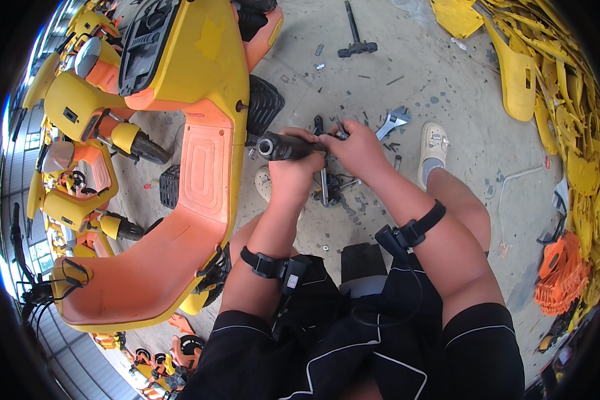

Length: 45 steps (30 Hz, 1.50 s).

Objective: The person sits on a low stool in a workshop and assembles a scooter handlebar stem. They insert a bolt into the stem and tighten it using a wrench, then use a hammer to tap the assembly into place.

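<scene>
Left hand (292, 175): your fist is wrapped around the black rubber handlebar tube (281, 146), wrist bent up.
Right hand (359, 148): your fingers are pinched shut on small dark metal pliers (339, 130) at the tube's end.

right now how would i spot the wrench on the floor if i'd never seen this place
Start at the big yellow and orange scooter body on the left, then look right across the concrete floor, past the two hands, toward the cream sandal. The wrench lies just left of that sandal, silver with an open jaw, bigger and brighter than the dark bolts and bits scattered beside it.
</scene>
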Motion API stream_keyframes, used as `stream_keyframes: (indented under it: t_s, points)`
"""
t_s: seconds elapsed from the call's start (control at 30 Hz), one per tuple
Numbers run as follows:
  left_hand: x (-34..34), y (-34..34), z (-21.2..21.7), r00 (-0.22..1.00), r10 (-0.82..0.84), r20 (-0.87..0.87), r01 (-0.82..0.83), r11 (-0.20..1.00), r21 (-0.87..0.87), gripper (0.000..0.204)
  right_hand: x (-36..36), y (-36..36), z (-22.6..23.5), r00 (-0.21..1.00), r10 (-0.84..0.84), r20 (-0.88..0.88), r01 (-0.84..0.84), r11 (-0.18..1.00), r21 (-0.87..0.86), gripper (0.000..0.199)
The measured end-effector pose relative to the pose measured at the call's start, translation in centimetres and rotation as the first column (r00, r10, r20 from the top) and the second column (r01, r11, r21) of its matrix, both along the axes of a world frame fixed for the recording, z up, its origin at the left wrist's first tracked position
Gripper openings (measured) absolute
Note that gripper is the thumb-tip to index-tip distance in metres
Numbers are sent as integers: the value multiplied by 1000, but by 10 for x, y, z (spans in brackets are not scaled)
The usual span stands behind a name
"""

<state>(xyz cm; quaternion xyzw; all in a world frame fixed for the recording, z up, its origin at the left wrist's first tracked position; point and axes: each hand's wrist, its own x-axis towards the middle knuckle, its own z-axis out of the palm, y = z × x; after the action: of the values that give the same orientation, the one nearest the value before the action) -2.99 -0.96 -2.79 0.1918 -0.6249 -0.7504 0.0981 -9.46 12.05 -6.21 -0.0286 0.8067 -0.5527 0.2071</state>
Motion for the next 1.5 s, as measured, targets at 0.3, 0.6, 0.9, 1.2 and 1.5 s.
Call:
stream_keyframes:
  t_s: [0.3,0.6,0.9,1.2,1.5]
  points:
    - [0,-2,0,999,0,-35,-1,1000,-24,37,-1,1,-7,999,16,35,-14,998,-68,42]
    - [-1,-2,5,1000,4,-13,-4,1000,-1,38,-4,2,-11,967,55,247,-18,989,-149,40]
    - [0,-2,6,1000,18,2,-18,1000,22,40,-2,-2,-10,970,6,244,37,984,-172,38]
    - [2,-4,-2,1000,-11,-7,10,1000,-18,36,2,-3,0,993,-15,119,35,986,-165,34]
    - [-1,-3,0,1000,-11,-13,11,1000,-21,36,-2,-1,-2,957,18,290,57,967,-247,34]
